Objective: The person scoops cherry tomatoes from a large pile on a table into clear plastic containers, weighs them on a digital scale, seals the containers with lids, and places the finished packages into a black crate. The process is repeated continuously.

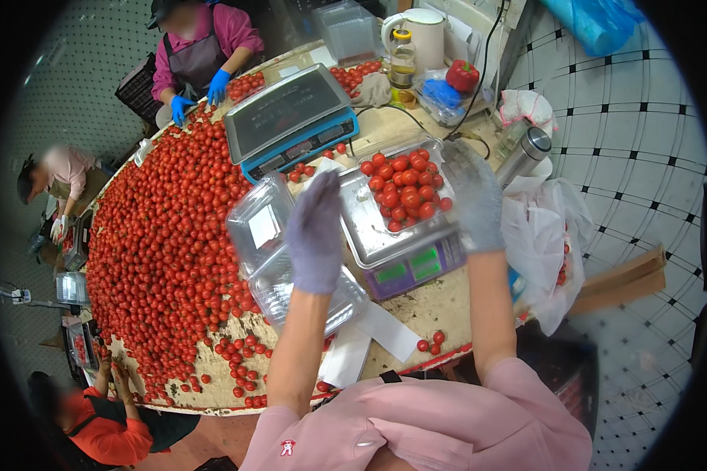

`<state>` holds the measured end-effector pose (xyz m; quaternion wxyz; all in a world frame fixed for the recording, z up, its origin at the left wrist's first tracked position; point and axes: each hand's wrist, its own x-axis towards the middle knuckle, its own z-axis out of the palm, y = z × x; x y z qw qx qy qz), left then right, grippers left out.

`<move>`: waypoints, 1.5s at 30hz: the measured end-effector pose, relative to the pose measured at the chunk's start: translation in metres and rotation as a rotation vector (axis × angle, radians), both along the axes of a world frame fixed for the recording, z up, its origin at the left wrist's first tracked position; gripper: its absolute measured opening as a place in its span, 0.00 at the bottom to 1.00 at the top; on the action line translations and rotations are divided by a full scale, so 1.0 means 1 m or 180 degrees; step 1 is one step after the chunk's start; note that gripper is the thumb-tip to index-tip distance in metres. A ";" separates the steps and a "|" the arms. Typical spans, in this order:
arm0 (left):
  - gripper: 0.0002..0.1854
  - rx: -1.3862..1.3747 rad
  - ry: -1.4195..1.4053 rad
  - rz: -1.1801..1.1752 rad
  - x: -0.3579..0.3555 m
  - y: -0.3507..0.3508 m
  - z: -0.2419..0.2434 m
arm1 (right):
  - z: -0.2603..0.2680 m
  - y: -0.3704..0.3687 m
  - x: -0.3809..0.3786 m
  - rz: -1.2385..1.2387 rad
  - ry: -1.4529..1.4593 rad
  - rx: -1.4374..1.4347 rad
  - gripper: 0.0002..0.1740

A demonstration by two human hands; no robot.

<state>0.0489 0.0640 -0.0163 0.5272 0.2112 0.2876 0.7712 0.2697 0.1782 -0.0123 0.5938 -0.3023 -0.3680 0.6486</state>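
On the steel tray (pixel 365 246) of a purple digital scale (pixel 383 284) sits a clear plastic container (pixel 439 154) filled with cherry tomatoes (pixel 403 185). My right hand (pixel 478 203), in a grey glove, is blurred by motion at the container's right side. Its fingertips are unclear, so any grip cannot be told. My left hand (pixel 315 238), in a lilac-grey glove, is held edge-on with fingers extended left of the tray. Nothing shows in it. Beneath and beside it lies an open clear plastic clamshell (pixel 265 206) with a white paper slip (pixel 264 226) in it.
A large heap of cherry tomatoes (pixel 171 247) covers the table's left side. Beyond stands a blue scale (pixel 294 147). A steel flask (pixel 524 156), white kettle (pixel 425 38) and cable (pixel 488 70) are at right. White papers (pixel 347 356) lie in front. Co-workers (pixel 203 53) stand around the table.
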 end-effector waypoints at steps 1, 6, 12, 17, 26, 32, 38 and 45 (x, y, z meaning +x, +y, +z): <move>0.32 0.0058 0.0194 0.0069 -0.009 -0.023 0.003 | 0.005 -0.010 0.004 0.0008 -0.0123 0.0075 0.21; 0.27 -0.0456 0.0905 0.1043 -0.058 -0.155 0.000 | 0.016 -0.091 -0.003 0.1114 -0.0039 0.0085 0.22; 0.23 -0.1265 0.1227 0.2311 -0.110 -0.331 -0.042 | -0.001 -0.208 -0.047 0.3208 -0.0371 -0.0752 0.26; 0.20 -0.2082 0.0721 0.3019 -0.129 -0.447 -0.086 | -0.026 -0.276 -0.080 0.4054 -0.0772 -0.1717 0.28; 0.28 -0.3640 0.1954 0.2776 -0.104 -0.487 -0.140 | -0.108 -0.321 -0.122 0.3075 -0.1128 -0.2601 0.35; 0.33 -0.4167 0.4236 0.2430 -0.104 -0.446 -0.164 | -0.147 -0.342 -0.153 0.2472 -0.0658 -0.2804 0.31; 0.32 -0.3687 0.3038 0.2930 -0.162 -0.407 -0.185 | -0.152 -0.337 -0.205 0.2008 -0.0551 -0.2608 0.33; 0.34 -0.2789 0.0775 0.2986 -0.222 -0.391 -0.184 | -0.152 -0.316 -0.268 0.1862 -0.0719 -0.2124 0.38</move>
